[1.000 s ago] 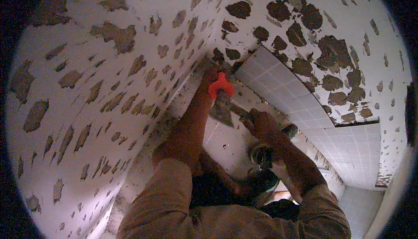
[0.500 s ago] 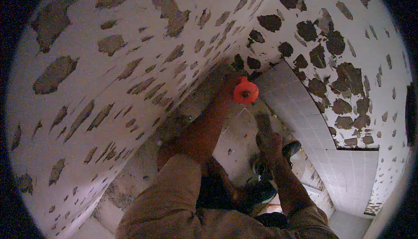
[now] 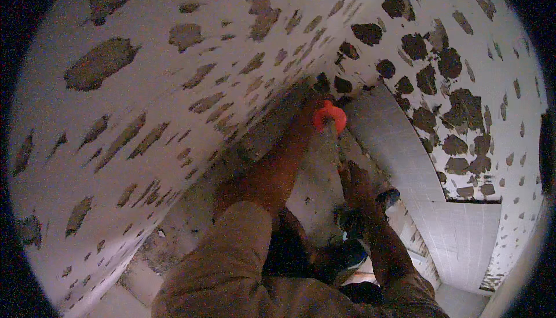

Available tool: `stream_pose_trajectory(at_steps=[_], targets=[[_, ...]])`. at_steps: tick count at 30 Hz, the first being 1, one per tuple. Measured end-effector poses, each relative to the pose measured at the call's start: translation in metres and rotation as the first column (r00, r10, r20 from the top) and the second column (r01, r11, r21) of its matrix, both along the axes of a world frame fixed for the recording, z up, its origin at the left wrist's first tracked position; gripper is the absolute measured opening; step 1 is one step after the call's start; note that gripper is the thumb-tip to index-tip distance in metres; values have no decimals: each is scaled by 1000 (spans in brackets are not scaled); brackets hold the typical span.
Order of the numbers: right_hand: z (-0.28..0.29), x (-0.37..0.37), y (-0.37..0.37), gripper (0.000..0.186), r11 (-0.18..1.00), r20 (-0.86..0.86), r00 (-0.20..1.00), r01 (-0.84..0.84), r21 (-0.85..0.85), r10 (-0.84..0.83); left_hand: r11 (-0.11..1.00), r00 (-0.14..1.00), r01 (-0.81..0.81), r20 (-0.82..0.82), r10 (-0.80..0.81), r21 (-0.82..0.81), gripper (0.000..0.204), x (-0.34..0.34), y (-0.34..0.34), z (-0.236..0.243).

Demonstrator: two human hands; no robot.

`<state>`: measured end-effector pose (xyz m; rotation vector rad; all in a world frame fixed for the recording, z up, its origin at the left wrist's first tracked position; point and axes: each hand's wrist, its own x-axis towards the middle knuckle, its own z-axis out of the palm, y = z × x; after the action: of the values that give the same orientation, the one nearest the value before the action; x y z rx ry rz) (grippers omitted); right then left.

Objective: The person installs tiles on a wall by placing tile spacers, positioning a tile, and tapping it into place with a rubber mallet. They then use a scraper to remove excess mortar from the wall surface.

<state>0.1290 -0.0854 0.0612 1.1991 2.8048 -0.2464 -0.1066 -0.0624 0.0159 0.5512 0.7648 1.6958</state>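
Observation:
Stretched out toward the corner, my left arm ends at my left hand (image 3: 313, 105), which is closed around a chisel behind its round orange hand guard (image 3: 320, 120). The guard and dim light hide most of the fingers and the chisel's tip. My right hand (image 3: 356, 183) is closed on the handle of what looks like a hammer (image 3: 334, 135). Its dark upper end overlaps the middle of the orange guard; whether it touches the chisel I cannot tell.
A white wall (image 3: 231, 57) with many chipped patches rises on the left. On the right wall, light tiles (image 3: 417, 167) stand beside dark adhesive spots (image 3: 425, 80). Below lies a dusty floor (image 3: 310, 202), with my shoe (image 3: 344, 254) near my legs.
The hammer has swung up and forward from in front of my right hand onto the orange guard. My left hand stays at the corner. The view has shifted slightly.

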Motion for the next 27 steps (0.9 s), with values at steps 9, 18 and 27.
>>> stream_pose_trajectory(at_steps=[9,18,27], targets=[[-2,-4,21,25,993,65,996,-60,105,53,1000,1000,12,-25,-12,-20,19,-6,28,6],[-10,-2,32,20,966,150,983,-141,218,109,996,998,-27,-54,23,-89,19,-12,48,9],[-9,21,44,15,878,297,949,-229,420,105,984,996,-63,-68,52,-168,20,4,70,2]])
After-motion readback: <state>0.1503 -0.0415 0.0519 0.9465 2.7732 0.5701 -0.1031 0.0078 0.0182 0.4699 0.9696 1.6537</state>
